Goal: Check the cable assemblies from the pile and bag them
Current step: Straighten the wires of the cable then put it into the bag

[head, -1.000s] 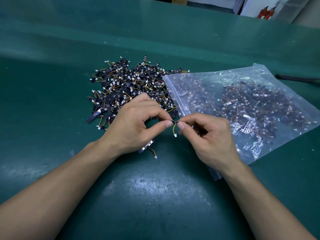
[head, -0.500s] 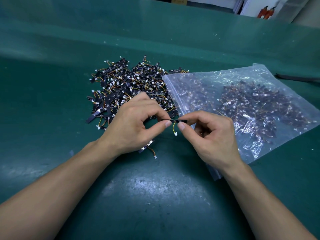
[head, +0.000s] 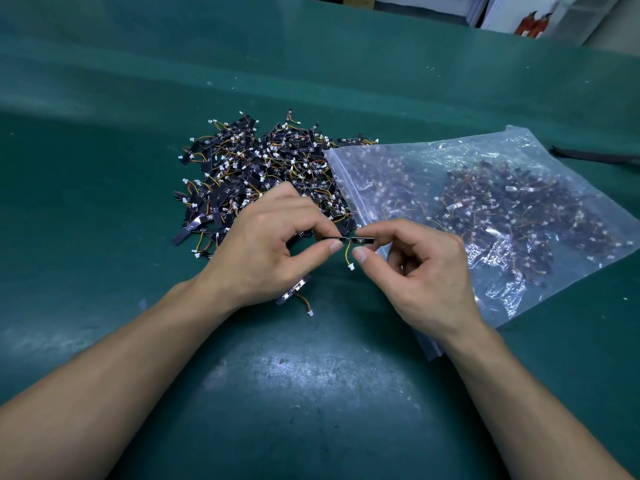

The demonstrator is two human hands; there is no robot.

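Observation:
A pile of cable assemblies point(head: 256, 171), black strips with orange-yellow wires and white plugs, lies on the green table. My left hand point(head: 263, 247) and my right hand point(head: 415, 271) pinch the two ends of one cable assembly point(head: 349, 241) between them, held level just above the table; its yellow wire and white plug hang down. To the right lies a clear zip bag point(head: 485, 216) with many assemblies inside, its mouth toward the pile. Another single assembly point(head: 296, 293) lies on the table below my left hand.
The green table surface point(head: 311, 393) stretches toward me, worn and scuffed. A raised green ledge point(head: 311, 71) runs along the back. A dark strap-like object point(head: 595, 155) lies at the far right edge.
Both hands have lifted slightly and drawn a little apart, exposing more of the black strip between the fingertips. Pile and bag have not moved.

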